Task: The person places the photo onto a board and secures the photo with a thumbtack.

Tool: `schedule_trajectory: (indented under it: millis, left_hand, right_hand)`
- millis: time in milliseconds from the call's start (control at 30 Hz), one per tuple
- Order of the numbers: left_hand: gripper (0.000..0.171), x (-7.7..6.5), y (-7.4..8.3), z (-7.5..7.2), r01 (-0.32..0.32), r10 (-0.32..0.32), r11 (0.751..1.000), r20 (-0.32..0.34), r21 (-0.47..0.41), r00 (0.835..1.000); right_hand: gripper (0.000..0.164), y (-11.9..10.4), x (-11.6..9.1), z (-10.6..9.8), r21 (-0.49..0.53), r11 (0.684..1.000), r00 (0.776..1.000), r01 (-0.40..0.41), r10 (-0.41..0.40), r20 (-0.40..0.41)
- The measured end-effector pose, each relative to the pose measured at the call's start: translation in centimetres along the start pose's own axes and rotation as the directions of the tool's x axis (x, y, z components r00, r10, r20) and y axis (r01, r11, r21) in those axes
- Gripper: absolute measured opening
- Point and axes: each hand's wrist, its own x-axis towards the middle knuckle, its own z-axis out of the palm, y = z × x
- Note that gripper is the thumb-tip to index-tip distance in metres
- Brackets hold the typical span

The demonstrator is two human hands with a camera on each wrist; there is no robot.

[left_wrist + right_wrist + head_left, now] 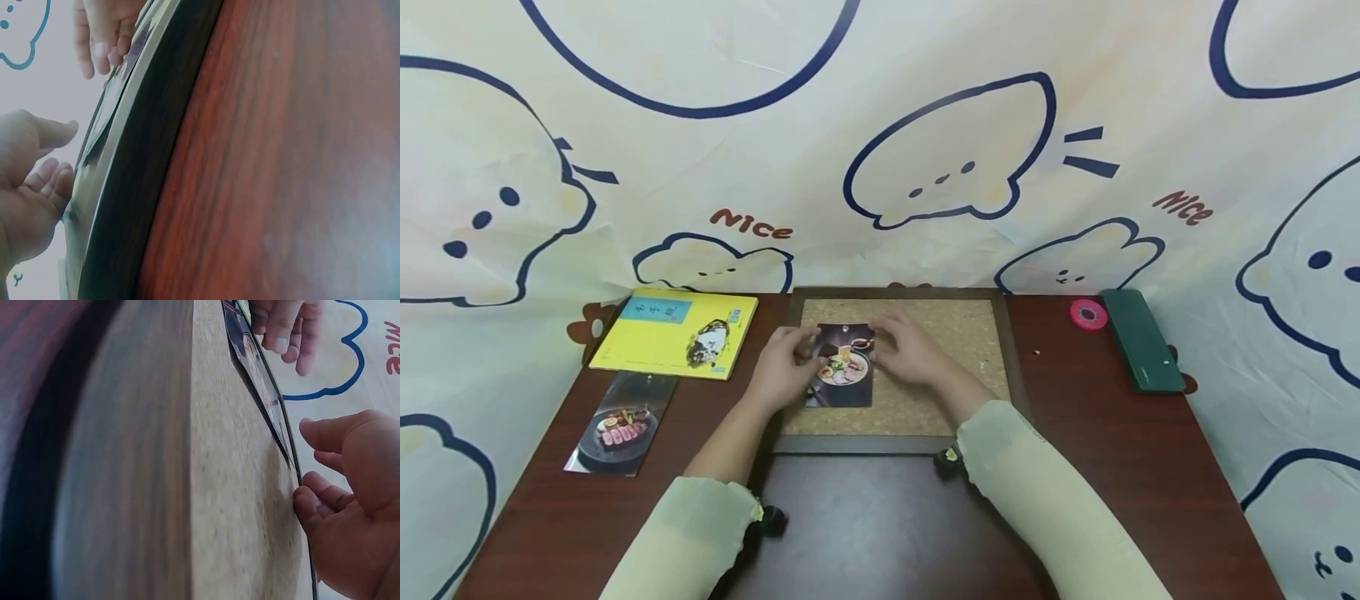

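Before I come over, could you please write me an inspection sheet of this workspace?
Surface: red-brown wooden table, with a darker area at the near middle.
Job's things: a noodle-bowl card over a framed cork board, left of the board's centre.
Clutter: a yellow book and a second food card at left; a pink ring-shaped item and a dark green case at right.
Hands: left hand at the noodle-bowl card's left side, right hand by its upper right; whether either fingertip presses it is hard to tell.
Cables: nothing seen.
Surroundings: pale wall covering with blue-outlined cartoon figures and "Nice" lettering.
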Motion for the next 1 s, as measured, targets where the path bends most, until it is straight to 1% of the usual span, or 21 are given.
schedule_trajectory:
  millis: [100,200,300,400,567,767,933,1000]
  left_hand:
    - [0.048,-0.8,-0.1,-0.5,-0.016,0.016,1.0,-0.015,-0.017,1.0]
    - [0.045,-1.5,-0.2,-0.8,-0.053,0.052,0.998,-0.032,-0.016,0.998]
    - [0.044,-1.8,-0.2,-1.1,-0.096,0.096,0.995,-0.039,-0.006,0.995]
    - [0.041,-2.2,-0.4,-1.2,-0.12,0.12,0.993,-0.035,-0.001,0.992]
    - [0.039,-2.9,-0.6,-1.7,-0.116,0.117,0.993,-0.035,0.021,0.993]
    - [0.038,-3.8,-1.0,-2.6,-0.119,0.121,0.991,-0.044,0.059,0.992]
    - [0.036,-4.3,-1.3,-3.4,-0.098,0.102,0.993,-0.05,0.071,0.994]
    - [0.036,-4.6,-1.4,-3.7,-0.086,0.09,0.993,-0.05,0.079,0.995]
  right_hand:
    - [0.059,0.1,-1.0,-0.4,0.033,0.999,1.0,-0.016,0.016,0.007]
    - [0.061,0.4,-2.0,-0.9,0.054,0.998,0.999,-0.037,0.036,0.009]
    - [0.063,0.9,-3.0,-1.6,0.051,0.998,0.999,-0.045,0.046,-0.011]
    - [0.063,1.3,-4.1,-2.2,0.031,0.999,0.999,-0.031,0.032,-0.04]
    - [0.062,2.1,-5.9,-3.0,0.028,1.0,0.998,0.001,0.001,-0.058]
    - [0.06,3.3,-8.1,-3.9,0.043,0.999,0.997,0.004,-0.001,-0.082]
    - [0.057,4.6,-9.8,-5.0,0.015,1.0,0.99,0.015,-0.013,-0.137]
    - [0.056,5.1,-10.4,-5.4,-0.011,1.0,0.986,0.023,-0.025,-0.163]
